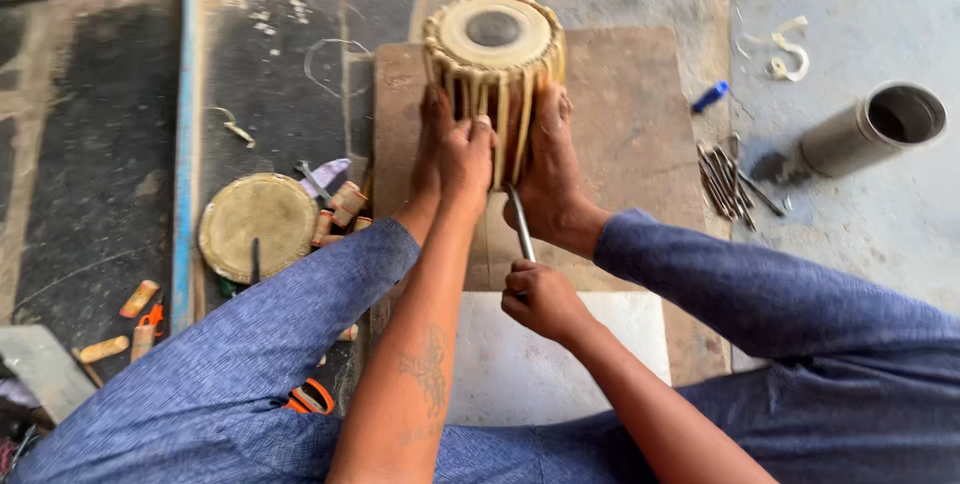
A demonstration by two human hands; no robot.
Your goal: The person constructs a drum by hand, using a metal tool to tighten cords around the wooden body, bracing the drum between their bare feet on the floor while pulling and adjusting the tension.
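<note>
A small hand drum with a pale skin, a dark centre spot and tan laces down its side stands on a brown board. My two bare feet clamp it from both sides. My left hand grips the laces on the near side of the drum. My right hand is closed on a thin metal rod, whose tip points up into the laces next to my left hand.
A round drum skin and wooden pegs lie on the left. Several metal rods, a blue object and a metal cylinder lie on the right. An orange-handled tool sits by my left leg.
</note>
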